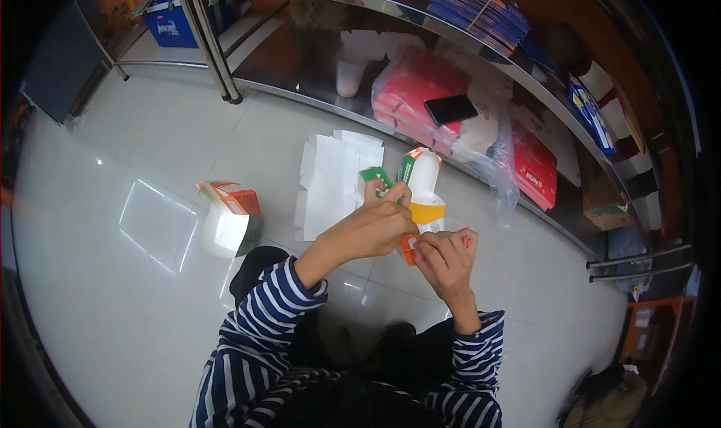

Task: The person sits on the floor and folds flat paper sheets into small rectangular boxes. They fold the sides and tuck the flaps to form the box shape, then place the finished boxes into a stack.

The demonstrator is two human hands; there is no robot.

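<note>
Glossy white floor tiles [135, 308] fill the view, seen from above, with the person's striped sleeves [255, 330] entering from the lower edge. Right hand [444, 257]: fingers curled, pinching the orange lower flap of a small carton [422, 195] between thumb and fingertips. Left hand [372, 229]: closed over the middle of the same carton, thumb and forefinger pinching a green flap at its upper left. The carton, white with green and orange panels, is held between both hands above the floor, partly unfolded, its rounded white top pointing away from the person. Just beyond the left hand, a spread of flat white carton blanks [334, 180] lies on the tiles. To the left, well apart, a second orange-and-white carton [229, 217] rests on its side. Farther off, a low metal shelf [323, 105] carries red packs in a clear plastic bag [420, 90], with a dark phone [451, 109] lying on top, and a white cup [349, 75].
</note>
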